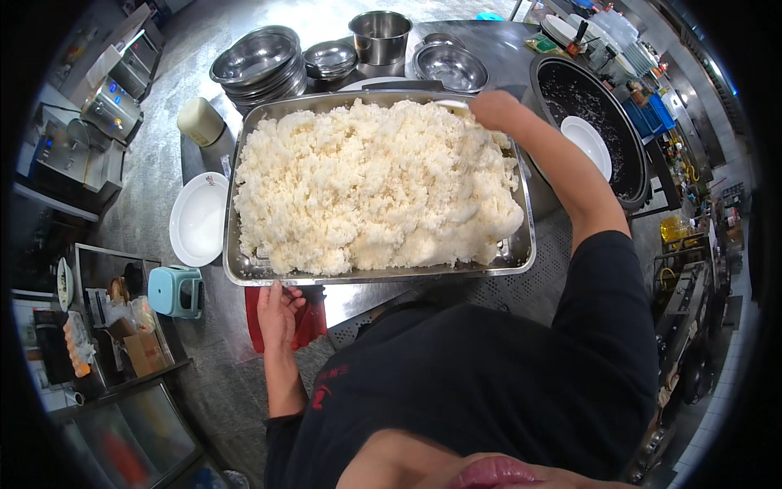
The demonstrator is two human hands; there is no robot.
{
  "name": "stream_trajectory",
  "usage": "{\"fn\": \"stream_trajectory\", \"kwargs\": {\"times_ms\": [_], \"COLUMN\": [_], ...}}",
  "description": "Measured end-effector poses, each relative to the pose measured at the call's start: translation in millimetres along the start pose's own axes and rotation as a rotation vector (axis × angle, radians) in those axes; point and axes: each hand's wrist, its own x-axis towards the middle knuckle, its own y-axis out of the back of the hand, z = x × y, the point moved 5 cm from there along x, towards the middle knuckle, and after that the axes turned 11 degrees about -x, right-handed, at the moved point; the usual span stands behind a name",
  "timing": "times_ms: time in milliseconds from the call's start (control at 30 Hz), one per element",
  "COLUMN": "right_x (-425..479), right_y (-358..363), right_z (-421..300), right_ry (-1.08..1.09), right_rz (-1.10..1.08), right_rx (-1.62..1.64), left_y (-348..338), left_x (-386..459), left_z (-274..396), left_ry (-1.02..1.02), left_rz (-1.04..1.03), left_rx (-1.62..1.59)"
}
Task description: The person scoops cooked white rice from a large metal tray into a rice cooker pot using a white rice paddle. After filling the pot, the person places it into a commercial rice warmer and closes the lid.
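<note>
A large rectangular stainless-steel tray [531, 244] lies before me, heaped with cooked white rice [372, 189]. My left hand [280, 312] grips its near rim towards the left corner, thumb at the edge and fingers partly below. At the far right corner, my right hand [493, 111] is closed on a white dish [453, 105]. Only a strip of that dish shows; rice and my hand hide the rest. To the right stands a big round black pot [556, 91] with rice grains stuck inside. An oval white bowl [588, 147] rests in it.
Beyond the tray stand stacked steel bowls [259, 58], a deep steel pot [380, 40] and a shallow steel bowl [451, 66]. A white oval dish [198, 220] and a capped jar [200, 122] flank the left side. A blue plastic stool [174, 292] is on the floor.
</note>
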Motion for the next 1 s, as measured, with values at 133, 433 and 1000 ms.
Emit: {"fn": "stream_trajectory", "kwargs": {"times_ms": [133, 433, 1000], "right_x": [-18, -51, -151], "right_y": [-19, -65, -127], "right_z": [9, 40, 59], "right_ry": [0.114, -0.008, -0.087], "right_rz": [0.021, 0.081, 0.025], "right_rx": [0.010, 0.245, 0.462], "left_y": [-13, -44, -68], "left_x": [-13, -23, -34], "left_z": [-13, -38, -81], "left_ry": [-0.046, -0.083, -0.155], "left_rz": [0.070, 0.128, 0.174], "left_rx": [-0.032, -0.024, -0.003]}}
